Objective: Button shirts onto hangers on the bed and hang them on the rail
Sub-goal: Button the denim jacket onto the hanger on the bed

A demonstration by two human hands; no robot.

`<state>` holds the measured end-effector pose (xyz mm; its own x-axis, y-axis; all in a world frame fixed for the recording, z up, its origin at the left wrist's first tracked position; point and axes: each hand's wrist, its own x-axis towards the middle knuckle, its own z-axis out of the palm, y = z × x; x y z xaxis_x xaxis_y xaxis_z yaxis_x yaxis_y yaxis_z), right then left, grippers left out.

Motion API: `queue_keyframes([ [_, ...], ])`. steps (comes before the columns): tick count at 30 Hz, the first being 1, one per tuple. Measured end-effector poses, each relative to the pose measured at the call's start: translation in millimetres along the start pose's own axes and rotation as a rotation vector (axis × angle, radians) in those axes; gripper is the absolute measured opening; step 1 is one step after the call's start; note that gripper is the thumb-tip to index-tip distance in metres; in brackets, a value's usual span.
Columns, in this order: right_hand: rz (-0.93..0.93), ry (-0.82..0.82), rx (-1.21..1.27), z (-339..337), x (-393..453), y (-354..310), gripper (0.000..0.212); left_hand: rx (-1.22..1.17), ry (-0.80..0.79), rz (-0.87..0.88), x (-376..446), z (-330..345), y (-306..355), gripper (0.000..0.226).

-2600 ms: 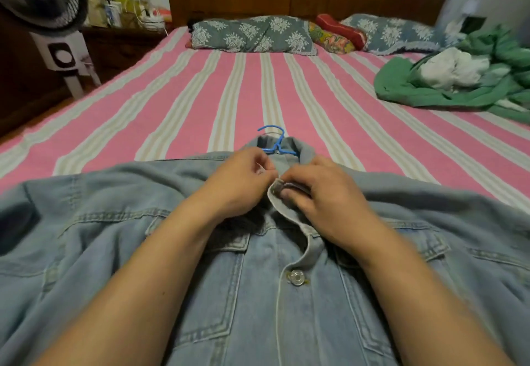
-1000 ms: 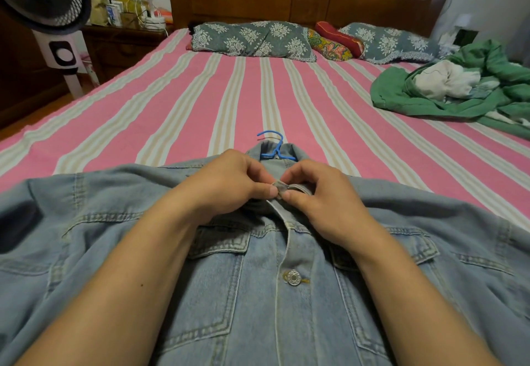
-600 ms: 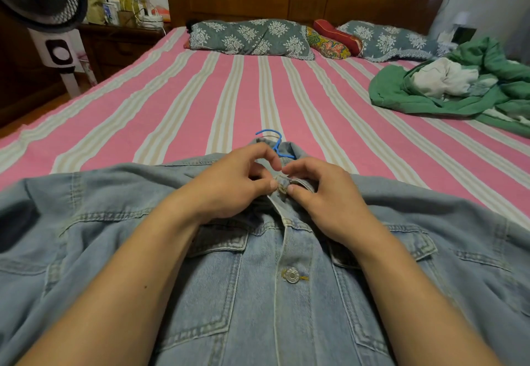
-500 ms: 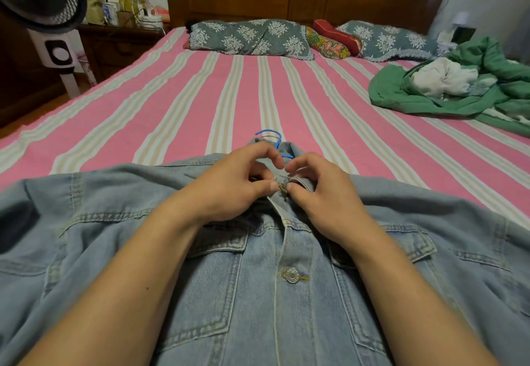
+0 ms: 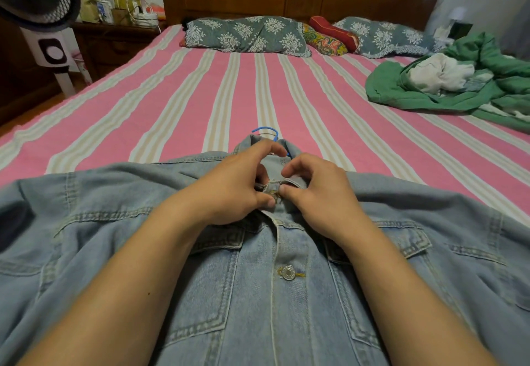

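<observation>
Both hands pinch the collar placket of the denim shirt (image 5: 286, 322): left hand (image 5: 232, 190) and right hand (image 5: 321, 193) meet just beyond the fastened button (image 5: 288, 273). Judging by this, the top button is being closed; next needs pushing it through. Beyond them, the blue hanger hook (image 5: 265, 131) pokes from the collar onto the bed (image 5: 172, 101).

Light-blue denim shirt (image 5: 258, 308), blue hanger (image 5: 265, 131), pink-and-cream striped bedspread (image 5: 183, 101)
</observation>
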<state>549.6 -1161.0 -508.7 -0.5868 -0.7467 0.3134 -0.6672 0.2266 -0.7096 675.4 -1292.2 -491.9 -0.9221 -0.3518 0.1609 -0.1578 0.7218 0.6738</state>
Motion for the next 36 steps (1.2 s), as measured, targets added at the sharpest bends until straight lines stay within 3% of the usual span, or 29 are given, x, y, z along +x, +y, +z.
queue_keyframes([
  [2, 0.045, -0.025, 0.021, 1.3, 1.5, 0.7, 0.022, 0.047, -0.008, 0.023, -0.8, 1.1, 0.3, 0.068],
  [5, 0.01, -0.002, -0.023, 3.0, 2.4, 7.0, 0.02, -0.058, 0.033, 0.063, 5.5, 2.6, -6.0, 0.043],
  [9, 0.104, 0.17, -0.173, 10.3, 4.1, 29.0, 0.048, -0.135, 0.246, 0.017, 9.3, 20.1, -25.1, 0.016],
  [13, 0.188, 0.079, -0.3, 23.5, -4.1, 29.8, 0.046, 0.039, 0.276, -0.036, -0.2, 41.6, -33.9, 0.021],
  [15, 0.18, -0.103, -0.295, 7.8, -7.1, 13.8, 0.051, 0.183, 0.234, -0.092, -4.8, 38.0, -22.5, 0.027],
  [18, 0.142, -0.364, -0.063, -61.9, -9.2, -4.7, 0.058, 0.517, 0.149, -0.273, -4.2, 23.8, 13.0, 0.025],
  [20, 0.025, -0.283, -0.088, -113.2, -23.3, -1.7, 0.042, 0.565, 0.265, -0.282, -2.9, 19.6, 52.1, 0.029],
  [21, -0.001, -0.264, -0.097, -132.0, -34.8, 7.5, 0.034, 0.471, 0.331, -0.198, -2.2, 22.3, 73.2, 0.031],
  [23, 0.001, -0.399, -0.081, -152.9, -62.4, 28.7, 0.03, 0.172, 0.209, -0.088, -6.2, 37.6, 113.6, 0.033],
  [25, 0.011, -0.557, -0.197, -149.1, -82.0, 58.7, 0.041, 0.035, -0.091, -0.149, -16.8, 70.0, 125.7, 0.037],
  [26, -0.002, -0.562, -0.249, -142.8, -86.1, 71.1, 0.046, 0.045, -0.195, -0.193, -24.0, 83.8, 122.3, 0.041],
  [27, -0.034, -0.524, -0.255, -135.8, -87.7, 80.5, 0.045, 0.075, -0.229, -0.206, -31.6, 95.0, 114.6, 0.045],
  [29, -0.143, -0.4, -0.27, -123.6, -86.4, 91.1, 0.031, 0.06, -0.152, -0.183, -38.1, 109.6, 97.7, 0.05],
  [32, -0.26, -0.225, -0.322, -108.8, -81.8, 92.3, 0.023, 0.064, -0.025, -0.052, -29.1, 123.4, 83.3, 0.038],
  [35, -0.127, -0.148, -0.069, -104.4, -76.7, 97.8, 0.004, -0.028, 0.105, -0.043, -20.0, 127.9, 79.1, 0.003],
  [36, -0.074, -0.102, -0.003, -103.9, -75.5, 99.8, 0.009, -0.104, 0.113, -0.085, -18.1, 127.6, 78.0, 0.007],
])
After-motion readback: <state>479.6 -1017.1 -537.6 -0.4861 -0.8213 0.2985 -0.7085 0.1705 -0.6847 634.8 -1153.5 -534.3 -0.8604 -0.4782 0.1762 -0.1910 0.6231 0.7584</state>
